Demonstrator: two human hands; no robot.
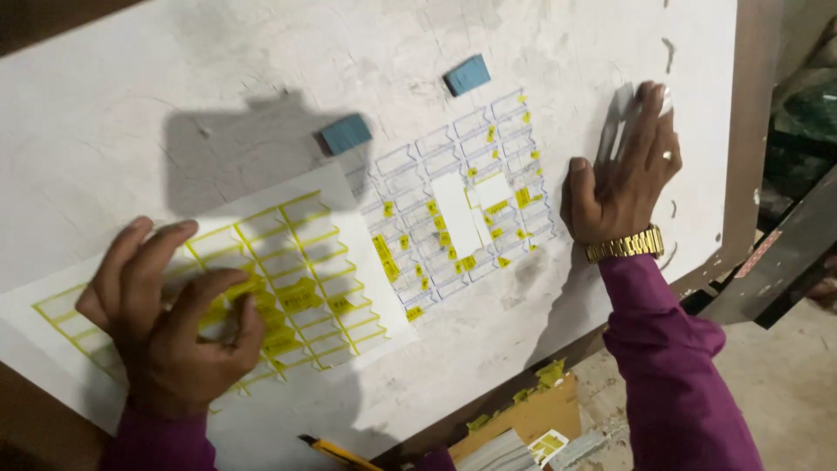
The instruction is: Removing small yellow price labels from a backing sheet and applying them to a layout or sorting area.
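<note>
My left hand (166, 318) rests with curled fingers on a white sheet (288, 270) printed with a yellow grid of small boxes, lying at the lower left of the white work board (261, 78). My right hand (623, 174), with a gold wristwatch and a ring, lies flat and spread on the board, its fingertips on a small white piece of paper (621, 118). Between the hands a blue-lined grid pattern with yellow patches (462, 209) sits on the board, two white strips at its middle.
Two small blue blocks (346, 133) (467, 75) lie on the board above the grids. A yellow-handled tool (336, 452) pokes in at the bottom edge. Below the board are cardboard, yellow scraps and a paper stack (523, 432). A dark frame (767, 262) borders the right.
</note>
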